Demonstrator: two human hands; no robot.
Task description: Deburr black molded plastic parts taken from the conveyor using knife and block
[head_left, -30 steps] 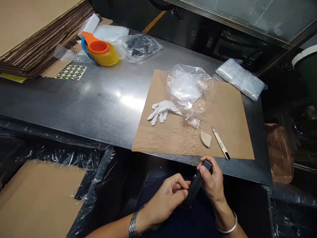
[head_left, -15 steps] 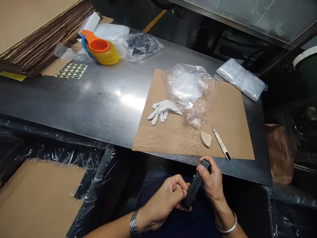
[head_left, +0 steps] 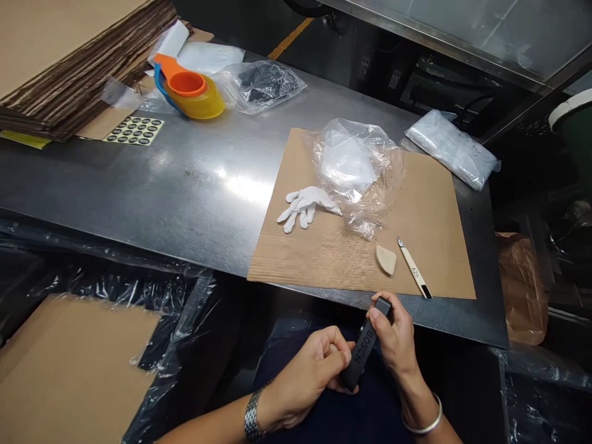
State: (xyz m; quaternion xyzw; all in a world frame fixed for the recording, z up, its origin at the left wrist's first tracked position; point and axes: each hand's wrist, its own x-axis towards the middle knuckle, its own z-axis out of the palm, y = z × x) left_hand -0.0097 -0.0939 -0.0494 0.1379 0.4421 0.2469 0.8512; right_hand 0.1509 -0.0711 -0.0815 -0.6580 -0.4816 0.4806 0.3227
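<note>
- BOSCH-lettered black part (head_left: 363, 350) is held just nearer than the table (head_left: 198, 209).
- Far end is gripped by right hand (head_left: 398, 340), near end by left hand (head_left: 311, 379).
- Close handling seems in hand; steadiness appears called for.

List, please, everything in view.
Table: 1, grey, centre
Sheet: 1, brown, on table
Wedge: 1, beige, on sheet
Pointed tool: 1, cream, on sheet
Glove: 1, white, on sheet
Bag: 1, clear, on sheet
Packet: 1, whitish, table's right
Stickers: many, black, table's left
Tape: 1, yellow, table's left
Filled bag: 1, clear, beside tape
Stack: 1, brown, far left
Bar: 1, black, lower centre
Bracelets: 2, silver, on wrists
Left hand, right hand: 2, bare, on bar
</note>
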